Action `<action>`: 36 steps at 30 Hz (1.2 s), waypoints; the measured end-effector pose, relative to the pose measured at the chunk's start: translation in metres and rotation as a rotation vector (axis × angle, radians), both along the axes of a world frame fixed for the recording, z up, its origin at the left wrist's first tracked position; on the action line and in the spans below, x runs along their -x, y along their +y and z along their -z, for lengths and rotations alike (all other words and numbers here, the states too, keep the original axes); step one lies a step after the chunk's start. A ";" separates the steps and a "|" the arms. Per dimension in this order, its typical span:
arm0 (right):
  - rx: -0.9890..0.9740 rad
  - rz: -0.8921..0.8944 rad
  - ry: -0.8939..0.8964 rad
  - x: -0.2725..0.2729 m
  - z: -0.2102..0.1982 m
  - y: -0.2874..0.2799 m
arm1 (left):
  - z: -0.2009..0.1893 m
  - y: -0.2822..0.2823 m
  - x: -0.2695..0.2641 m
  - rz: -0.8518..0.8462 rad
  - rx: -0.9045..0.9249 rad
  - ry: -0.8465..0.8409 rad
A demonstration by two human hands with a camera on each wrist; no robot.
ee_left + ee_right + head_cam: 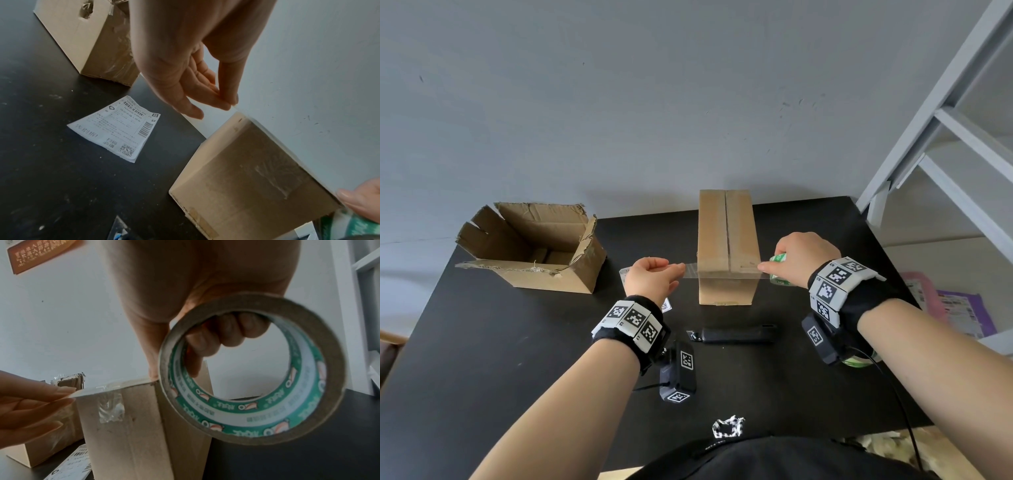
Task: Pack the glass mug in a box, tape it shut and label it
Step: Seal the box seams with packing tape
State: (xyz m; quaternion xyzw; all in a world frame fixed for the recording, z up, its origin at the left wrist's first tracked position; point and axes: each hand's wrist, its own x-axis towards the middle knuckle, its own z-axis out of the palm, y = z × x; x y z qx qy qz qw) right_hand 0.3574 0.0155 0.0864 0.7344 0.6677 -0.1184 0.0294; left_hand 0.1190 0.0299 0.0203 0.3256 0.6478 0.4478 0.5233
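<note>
Closed box (727,240) stands mid-surface (482,342); left hand (650,281) pinches the clear tape strip (709,269) stretched across its near top edge, right hand (799,257) grips the tape roll (252,368).

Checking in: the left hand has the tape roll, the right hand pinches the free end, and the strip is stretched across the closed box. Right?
Hands are swapped. The right hand holds the tape roll, per the right wrist view; the left hand pinches the free end. The strip does stretch across the closed box.
</note>
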 end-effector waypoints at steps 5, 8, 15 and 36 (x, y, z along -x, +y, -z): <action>0.026 0.000 0.024 -0.001 0.002 0.001 | 0.002 0.001 -0.001 0.014 0.010 0.005; 0.042 0.004 0.048 -0.003 0.003 0.001 | 0.004 0.001 -0.002 0.028 0.017 0.012; 0.058 0.010 0.091 -0.004 0.005 0.000 | 0.009 -0.002 -0.012 0.044 0.044 -0.009; 0.068 0.022 0.155 -0.007 0.006 -0.001 | 0.016 -0.006 -0.028 0.191 0.037 0.284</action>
